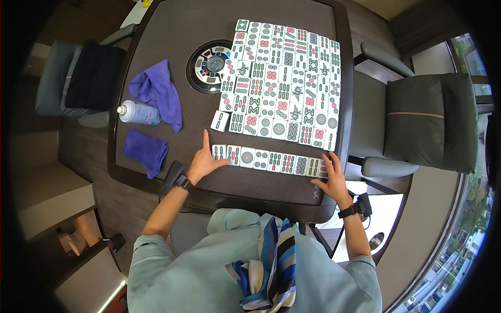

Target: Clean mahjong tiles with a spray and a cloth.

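Observation:
A single row of mahjong tiles [261,159] lies face up on the dark mahjong table [250,187] before me. My left hand [204,161] is at the row's left end, index finger pointing away from me and thumb stretched along the tiles' near edge. At the right end, my right hand [334,182] curves around the last tile, its fingers partly covering it and its thumb on the near side. Beyond the row lies a large block of face-up mahjong tiles [278,129] set in several rows. One bamboo tile [220,121] sits slightly askew at the block's near left corner.
A round control panel [205,66] is set into the table's middle, partly covered by the block. To the left are a purple cloth [160,90], a white spray can [140,112] and another purple cloth [146,150]. Padded chairs [415,117] [58,84] flank the table.

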Tool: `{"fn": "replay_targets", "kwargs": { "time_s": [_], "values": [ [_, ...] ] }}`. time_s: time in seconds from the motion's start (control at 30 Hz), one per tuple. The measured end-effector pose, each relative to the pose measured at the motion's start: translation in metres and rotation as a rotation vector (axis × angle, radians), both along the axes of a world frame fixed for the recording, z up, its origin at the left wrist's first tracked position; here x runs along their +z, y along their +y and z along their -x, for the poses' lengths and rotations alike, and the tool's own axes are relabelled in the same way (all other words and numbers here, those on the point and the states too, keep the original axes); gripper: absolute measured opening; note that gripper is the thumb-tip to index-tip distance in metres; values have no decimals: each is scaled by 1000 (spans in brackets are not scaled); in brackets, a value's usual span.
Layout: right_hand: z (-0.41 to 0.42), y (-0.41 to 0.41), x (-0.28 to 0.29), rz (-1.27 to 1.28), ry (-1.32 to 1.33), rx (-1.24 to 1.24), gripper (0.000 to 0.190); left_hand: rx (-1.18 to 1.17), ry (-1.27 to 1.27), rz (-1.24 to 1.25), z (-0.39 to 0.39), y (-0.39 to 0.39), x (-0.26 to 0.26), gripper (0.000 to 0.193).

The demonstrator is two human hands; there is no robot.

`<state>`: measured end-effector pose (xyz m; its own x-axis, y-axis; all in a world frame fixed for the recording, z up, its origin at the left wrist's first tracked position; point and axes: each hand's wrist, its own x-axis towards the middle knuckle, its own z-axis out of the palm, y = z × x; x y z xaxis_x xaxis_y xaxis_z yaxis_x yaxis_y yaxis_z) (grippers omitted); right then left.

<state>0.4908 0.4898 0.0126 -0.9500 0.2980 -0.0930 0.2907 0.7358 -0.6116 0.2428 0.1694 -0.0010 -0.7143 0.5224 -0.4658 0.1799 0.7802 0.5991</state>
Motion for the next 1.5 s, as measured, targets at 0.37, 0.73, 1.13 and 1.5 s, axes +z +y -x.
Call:
{"fn": "replay_targets", "kwargs": {
  "time_s": [0.37, 0.73, 1.13, 1.5],
  "values": [
    [9, -13, -9, -268, -127, -289, 106, -139, 30, -103, 21, 10, -15, 120],
    [40, 22, 5, -169, -98, -218, 105, -33, 77, -47, 62, 34, 16, 77],
    [275, 203, 0, -434, 386, -200, 40, 301, 203, -831, 304, 167, -46, 63],
    [369, 201, -55, -591, 338, -57, 29, -65, 281, -772, 313, 245, -58, 71]
  ]
}}
